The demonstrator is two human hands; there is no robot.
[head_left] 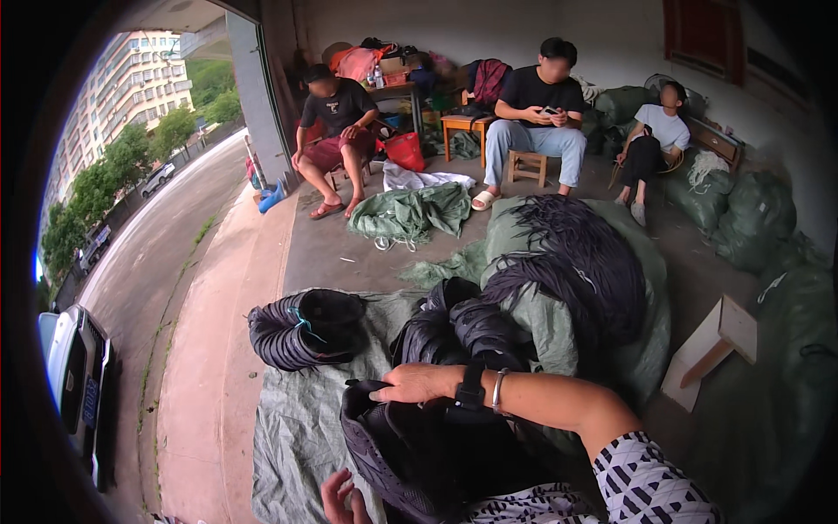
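My right hand (pixel 414 383) comes across from the right, with a black band and a silver bangle on its wrist. Its fingers pinch the upper edge of a black bundle of nested fabric pieces (pixel 377 450), possibly shoe uppers, close in front of me. My left hand (pixel 342 498) is low beside the bundle's left side, fingers apart and holding nothing; most of it is cut off by the lower edge. Just beyond lie a similar curved black bundle (pixel 307 328) tied with teal string and more ribbed black bundles (pixel 471 330), partly behind my right arm.
A green woven sheet (pixel 292 454) lies beneath the bundles. Dark strips (pixel 580 262) are heaped on green sacking, with a small wooden stool (pixel 711 349) to the right. Three people sit farther back. Stuffed green sacks (pixel 755 210) line the right wall; a road (pixel 166 262) runs left.
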